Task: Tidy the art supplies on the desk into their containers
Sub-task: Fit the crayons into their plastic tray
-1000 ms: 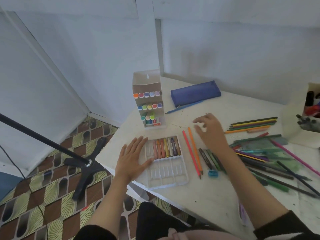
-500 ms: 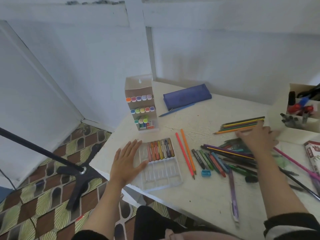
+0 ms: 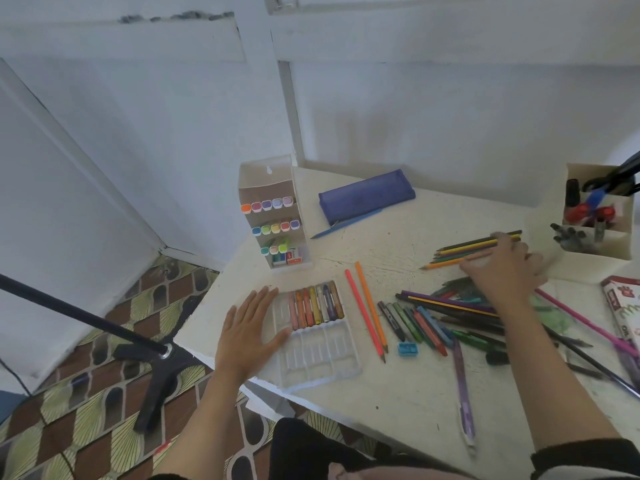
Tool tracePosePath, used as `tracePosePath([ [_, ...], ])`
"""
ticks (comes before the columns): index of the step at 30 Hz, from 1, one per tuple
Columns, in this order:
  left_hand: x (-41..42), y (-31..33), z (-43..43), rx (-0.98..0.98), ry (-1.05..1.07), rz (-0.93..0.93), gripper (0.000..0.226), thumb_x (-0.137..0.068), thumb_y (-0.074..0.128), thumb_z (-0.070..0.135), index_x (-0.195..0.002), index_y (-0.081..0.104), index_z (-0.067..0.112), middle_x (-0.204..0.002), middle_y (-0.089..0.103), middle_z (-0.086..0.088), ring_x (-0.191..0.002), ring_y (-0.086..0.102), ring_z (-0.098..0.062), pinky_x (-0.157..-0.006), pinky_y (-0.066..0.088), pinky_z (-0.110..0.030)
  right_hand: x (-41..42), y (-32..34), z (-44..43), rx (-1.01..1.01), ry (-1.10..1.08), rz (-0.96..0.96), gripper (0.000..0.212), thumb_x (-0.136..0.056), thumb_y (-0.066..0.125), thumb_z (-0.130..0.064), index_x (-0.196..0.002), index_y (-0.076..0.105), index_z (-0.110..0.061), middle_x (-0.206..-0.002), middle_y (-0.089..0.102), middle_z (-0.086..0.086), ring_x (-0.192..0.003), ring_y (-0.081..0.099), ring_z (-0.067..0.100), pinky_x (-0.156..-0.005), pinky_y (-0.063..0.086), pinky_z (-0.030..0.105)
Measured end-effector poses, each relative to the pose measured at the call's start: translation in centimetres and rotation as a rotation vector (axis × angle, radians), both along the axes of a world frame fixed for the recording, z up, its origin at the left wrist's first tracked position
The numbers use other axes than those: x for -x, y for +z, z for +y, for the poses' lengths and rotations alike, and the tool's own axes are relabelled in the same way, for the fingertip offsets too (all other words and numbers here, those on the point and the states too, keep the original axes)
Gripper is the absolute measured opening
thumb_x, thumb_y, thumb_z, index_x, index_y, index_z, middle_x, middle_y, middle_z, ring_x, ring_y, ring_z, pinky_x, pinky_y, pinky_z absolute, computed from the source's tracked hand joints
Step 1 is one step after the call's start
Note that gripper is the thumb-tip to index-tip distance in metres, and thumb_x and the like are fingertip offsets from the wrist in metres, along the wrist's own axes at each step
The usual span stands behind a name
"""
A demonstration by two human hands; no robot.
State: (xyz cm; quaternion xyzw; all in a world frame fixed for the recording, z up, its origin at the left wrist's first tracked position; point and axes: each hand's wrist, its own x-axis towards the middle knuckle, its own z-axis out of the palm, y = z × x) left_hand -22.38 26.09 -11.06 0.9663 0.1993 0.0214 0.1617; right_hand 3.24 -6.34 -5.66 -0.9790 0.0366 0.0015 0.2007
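Head view: your surface point(image 3: 398, 393) runs off frame at right. Your right hand point(image 3: 502, 271), beside the crayon tray point(image 3: 322, 362) a second ago, now hides the ends of the coloured pencils point(image 3: 460, 249); I cannot tell its grip. Your left hand point(image 3: 247, 337) stays spread flat against the tray.

White desk point(image 3: 415, 393) bears crayon tray point(image 3: 317, 351), pencil case point(image 3: 367, 195), loose pencils point(image 3: 446, 301), marker stand point(image 3: 273, 216).

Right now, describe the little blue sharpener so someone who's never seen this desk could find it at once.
On the white desk, start at the clear crayon tray by the left hand. Just right of it lie two long orange pencils; the sharpener sits beside their tips. It alone is small, boxy and bright blue among long thin sticks.
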Motion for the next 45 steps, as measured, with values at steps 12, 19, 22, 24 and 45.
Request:
tracePosePath([
  [12, 0.0, 0.2, 0.0, 0.006, 0.020, 0.028, 0.106, -0.065, 0.002, 0.092, -0.151, 0.001, 0.031, -0.158, 0.009, 0.011, -0.145, 0.000, -0.006, -0.120, 0.001, -0.038, 7.3, 1.6, 10.3, -0.486, 0.747, 0.238, 0.055, -0.071, 0.079, -0.028, -0.118, 0.050, -0.026, -0.114, 0.046, -0.004, -0.095, 0.050, 0.013, -0.072, 0.040, 0.016],
  [19, 0.0, 0.3, 0.0, -0.013, -0.016, 0.057, 0.101, -0.064, 0.004, 0.093, -0.147, -0.008, 0.037, -0.152, -0.007, 0.023, -0.141, -0.010, 0.002, -0.119, -0.004, -0.036, 12.2, -0.5, 17.6, -0.321, 1.247, 0.271, 0.076, -0.073, 0.074, -0.034, -0.137, 0.036, -0.023, -0.130, 0.045, -0.002, -0.118, 0.040, 0.016, -0.098, 0.037, 0.032],
  [22, 0.1, 0.3, -0.1, -0.004, -0.004, 0.057, 0.098, -0.068, 0.011, 0.090, -0.148, -0.008, 0.037, -0.152, -0.008, 0.024, -0.142, -0.010, 0.002, -0.119, -0.004, -0.036, 12.2, -0.8, 18.9, -0.247, 1.254, 0.215, 0.070, -0.075, 0.072, -0.033, -0.135, 0.040, -0.021, -0.129, 0.045, -0.001, -0.117, 0.040, 0.017, -0.096, 0.041, 0.037],
  [24, 0.0, 0.3, -0.1, -0.009, 0.004, 0.062, 0.099, -0.068, 0.014, 0.090, -0.149, -0.005, 0.036, -0.151, -0.009, 0.025, -0.141, -0.012, 0.004, -0.119, -0.005, -0.036, 11.5, -1.0, 19.2, -0.186, 1.287, 0.188, 0.063, -0.074, 0.073, -0.033, -0.131, 0.048, -0.019, -0.125, 0.046, 0.000, -0.112, 0.040, 0.017, -0.092, 0.042, 0.036],
  [45, 0.2, 0.6, -0.2, -0.020, -0.016, 0.050, 0.106, -0.062, -0.012, 0.090, -0.150, -0.002, 0.033, -0.152, -0.009, 0.023, -0.138, -0.014, 0.005, -0.118, -0.005, -0.037, 14.1, -3.4, 19.3, 0.043, 1.118, -0.091, 0.040, -0.091, 0.052, -0.038, -0.131, 0.052, -0.033, -0.145, 0.034, -0.010, -0.125, 0.030, 0.022, -0.098, 0.025, 0.041],
])
